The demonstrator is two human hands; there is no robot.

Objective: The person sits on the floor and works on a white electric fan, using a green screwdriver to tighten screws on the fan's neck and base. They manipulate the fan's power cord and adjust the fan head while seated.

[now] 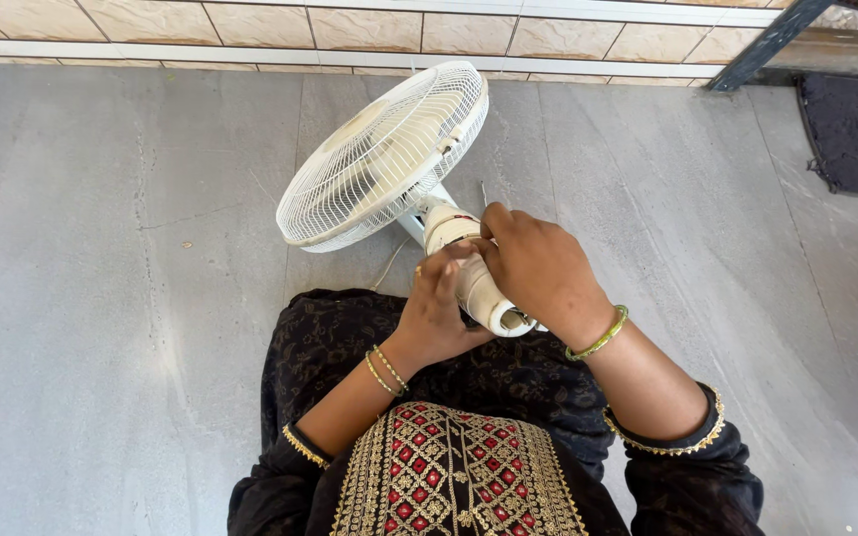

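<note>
Grey stone floor tiles (121,298) stretch out all around you, meeting a strip of beige wall tiles (350,30) along the top of the view, with a dark mat (856,134) and a dark blue slanted bar (762,45) off in the upper right corner.

You sit on the floor in a black embroidered garment with red and gold stitching (449,476). A white electric fan with a round wire grille (384,154) lies tilted in front of your lap, its grille facing up and away toward the wall, its cream cylindrical motor housing (474,283) pointing back at you.

Your left hand (439,308) wraps around the near left side of the motor housing, fingers curled closed against it, thin gold bangles on the wrist. Your right hand (538,268) lies over the top and right side of the same housing, fingers bent and closed on it, with a green bangle (600,335) at the wrist. Both hands touch the housing and sit close together, almost meeting above it. A thin pale cord (389,263) trails on the floor just beneath the grille.
</note>
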